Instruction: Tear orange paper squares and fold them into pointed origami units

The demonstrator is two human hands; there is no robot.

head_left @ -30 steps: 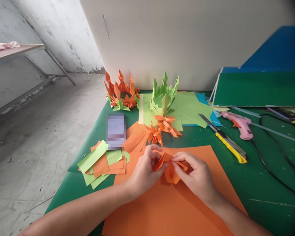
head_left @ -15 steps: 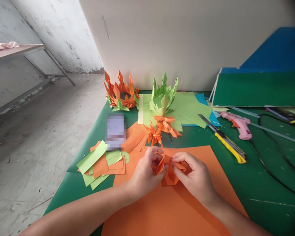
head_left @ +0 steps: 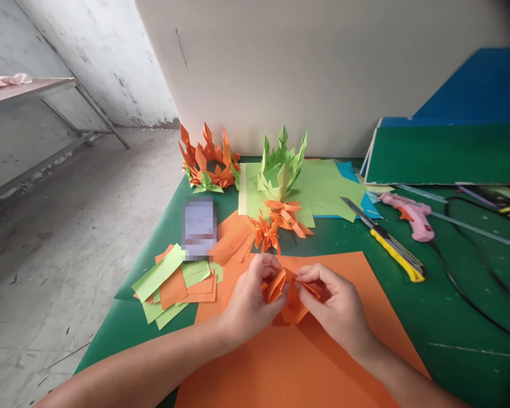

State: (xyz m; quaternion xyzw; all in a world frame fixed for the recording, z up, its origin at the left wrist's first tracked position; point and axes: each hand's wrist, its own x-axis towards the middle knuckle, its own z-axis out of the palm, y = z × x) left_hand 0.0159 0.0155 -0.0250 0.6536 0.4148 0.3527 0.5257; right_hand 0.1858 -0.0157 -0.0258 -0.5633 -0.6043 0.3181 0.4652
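Mid-fold: left hand [head_left: 249,303] and right hand [head_left: 335,306] both pinch a half-shaped orange paper piece [head_left: 287,294] at frame centre; finished orange flowers [head_left: 276,224] lie above, paper scraps [head_left: 174,283] unused.

You had the green paper crown [head_left: 281,164] standing at the back of the green mat [head_left: 450,306]. Left of that crown sat the orange paper crown [head_left: 208,158]; under the green crown lay light green sheets [head_left: 327,190]. Just in front of it rested small orange paper flowers [head_left: 278,221]. Farther front and left of it, cut strips of green and orange paper [head_left: 174,283] lay in a loose pile. Right of the crown lay a yellow utility knife [head_left: 386,242], and beyond that a pink glue gun [head_left: 410,214].
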